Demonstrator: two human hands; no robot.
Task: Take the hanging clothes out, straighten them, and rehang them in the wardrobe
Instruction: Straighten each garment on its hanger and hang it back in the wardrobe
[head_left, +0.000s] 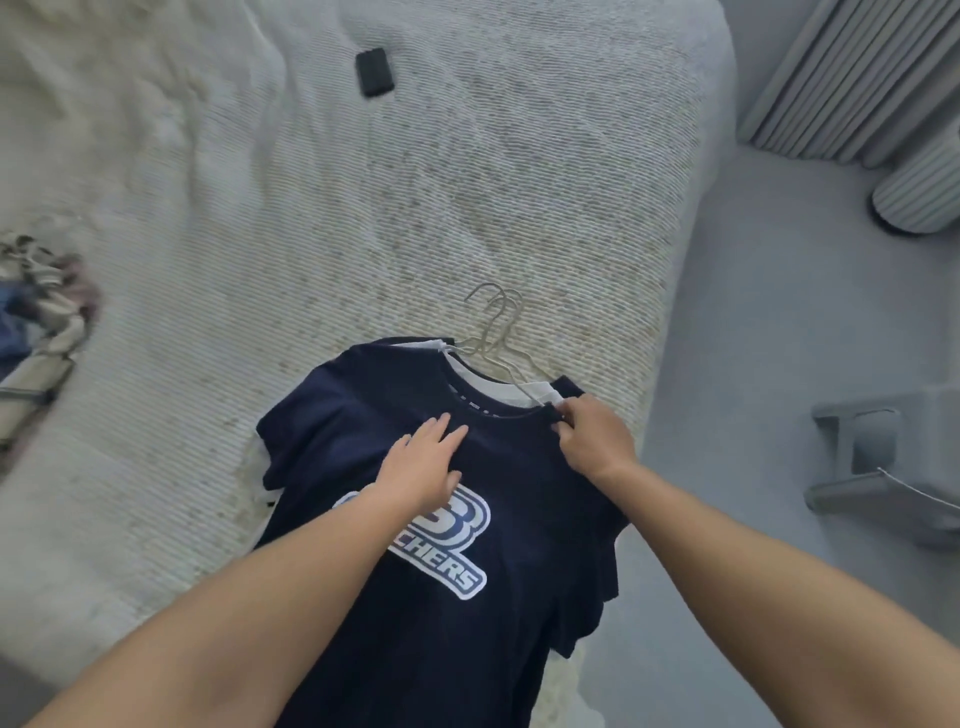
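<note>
Right, you're in the straightening step now, with the navy T-shirt (467, 571) laid front-up on the bed (311, 234) near its right-hand edge, its lower part running off toward you. Your left hand (423, 467) lies flat on the chest, fingers straight and close together, pressing the cloth just below the neckline. Your right hand (592, 436) is at the right side of the collar, fingertips pinching the fabric there, right where the wire hangers (493, 332) run into the neck opening. I count more than one hook stacked together, though the blur makes it hard to say how many. A white garment (498, 387) shows inside the navy collar, so it looks as though two pieces lie one on the other.

To my eye the next move calls for tugging that shoulder square on its hanger while the flat hand keeps the front from sliding, then smoothing outward to the sleeves before you lift it by the hook for the wardrobe.

Look at the shirt: dark navy, short sleeves, a white-and-blue logo (441, 545) across the chest partly under your left wrist. The left sleeve is bunched, and the right one hangs rumpled over the bed's edge. More clothes (36, 312) wait in a heap at the far left of the bed.
</note>
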